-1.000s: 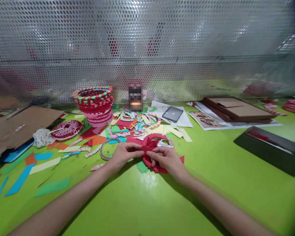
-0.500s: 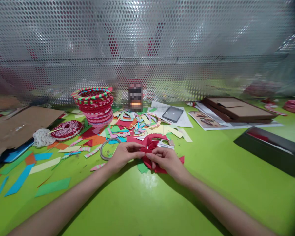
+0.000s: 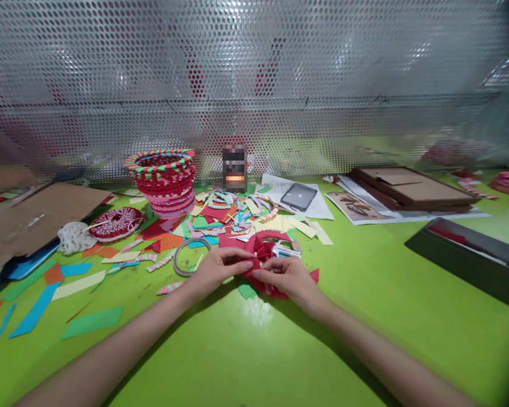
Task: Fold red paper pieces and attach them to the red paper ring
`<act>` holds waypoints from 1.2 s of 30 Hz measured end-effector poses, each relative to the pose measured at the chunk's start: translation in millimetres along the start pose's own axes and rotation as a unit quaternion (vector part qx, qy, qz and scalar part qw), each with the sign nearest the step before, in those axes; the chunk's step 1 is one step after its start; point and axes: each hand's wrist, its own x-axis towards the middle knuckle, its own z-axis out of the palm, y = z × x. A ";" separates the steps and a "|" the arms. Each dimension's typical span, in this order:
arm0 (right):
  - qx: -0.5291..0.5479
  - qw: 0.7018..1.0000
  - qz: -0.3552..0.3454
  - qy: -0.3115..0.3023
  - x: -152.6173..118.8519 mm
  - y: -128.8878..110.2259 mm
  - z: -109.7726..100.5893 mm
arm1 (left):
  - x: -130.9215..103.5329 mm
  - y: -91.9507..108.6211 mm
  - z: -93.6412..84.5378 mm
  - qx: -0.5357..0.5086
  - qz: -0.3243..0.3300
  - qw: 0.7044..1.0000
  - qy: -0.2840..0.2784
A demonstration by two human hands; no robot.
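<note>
Between my two hands is a piece of folded red paper [image 3: 255, 263], pinched from both sides. My left hand [image 3: 220, 268] grips its left part between thumb and fingers. My right hand [image 3: 286, 277] pinches it from the right, its fingertips close to those of the left. More red paper lies just behind and beneath the hands, partly hidden by them. A scrap of green paper [image 3: 247, 291] lies under the fingers on the green table [image 3: 258, 356]. White-handled scissors [image 3: 285, 249] rest just beyond my right hand. A roll of tape [image 3: 178, 265] lies left of my left hand.
A stacked red, pink and green woven basket [image 3: 163, 186] stands at the back left, near white yarn [image 3: 75, 237] and a red-white disc [image 3: 115, 223]. Paper scraps [image 3: 229, 217] cover the middle. A tablet [image 3: 298, 196], brown boards [image 3: 411, 186] and a black box [image 3: 470, 260] are rightward.
My left fingers have shifted slightly on the red paper, and the fingertips sit a little lower. Both hands keep hold in nearly the same place.
</note>
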 end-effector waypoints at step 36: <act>0.010 0.999 -0.030 0.004 -3.2 -2.4 1.3 | 1.1 4.4 3.6 -0.082 -0.041 0.994 0.057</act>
